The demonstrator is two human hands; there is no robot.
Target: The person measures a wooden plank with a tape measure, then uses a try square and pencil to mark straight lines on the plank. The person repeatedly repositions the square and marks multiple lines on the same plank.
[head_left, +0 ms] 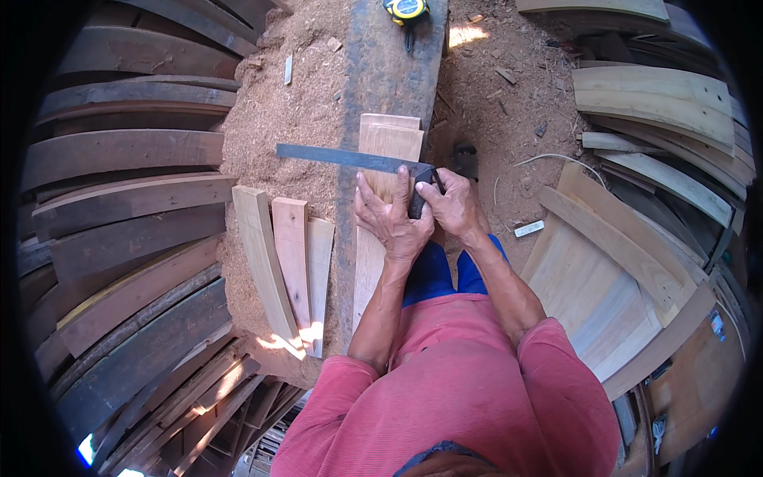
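A try square (342, 157) with a long dark blade and a dark stock lies across a pale wooden board (391, 143). Its blade reaches out past the board on the left. My left hand (393, 219) rests on the board with its fingers apart, the tips close to the lower edge of the blade. At the stock, my right hand (453, 205) is closed, thumb and fingers gripping it. A thin dark piece shows by the right fingers, too small to name. Another piece of board pokes out just beyond the first. Both lie on a worn plank bench (389, 79).
A yellow tape measure (407, 9) sits at the bench's far end. Three cut boards (291, 254) lean left of the bench. Stacked planks (119, 151) line the left side; more timber (656, 99) and a wooden panel (604, 294) stand right. Sawdust (278, 119) covers the floor.
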